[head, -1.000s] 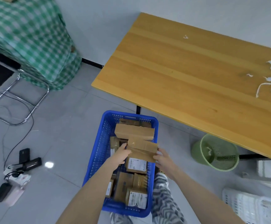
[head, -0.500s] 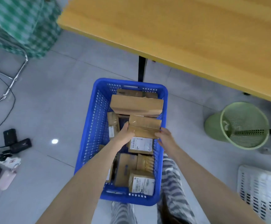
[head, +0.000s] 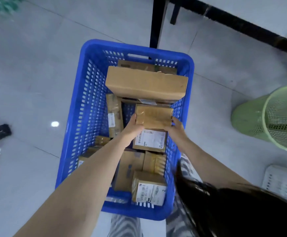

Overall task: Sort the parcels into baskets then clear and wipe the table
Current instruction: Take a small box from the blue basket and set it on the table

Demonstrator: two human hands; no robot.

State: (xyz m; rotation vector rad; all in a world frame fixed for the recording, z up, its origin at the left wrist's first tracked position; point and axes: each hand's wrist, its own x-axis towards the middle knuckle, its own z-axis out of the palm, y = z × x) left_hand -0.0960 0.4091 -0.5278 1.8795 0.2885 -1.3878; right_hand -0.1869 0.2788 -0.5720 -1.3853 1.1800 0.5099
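Both hands, left hand and right hand, clamp fingers round the taped parcel above the blue basket, and letting go unevenly could tip it off the labelled box.

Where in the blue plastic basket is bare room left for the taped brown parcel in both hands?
One small gap of bare floor shows between the large flat cardboard box, the narrow taped parcel and the held parcel. Elsewhere the basket is crowded: stacked far end, labelled boxes along the right wall.
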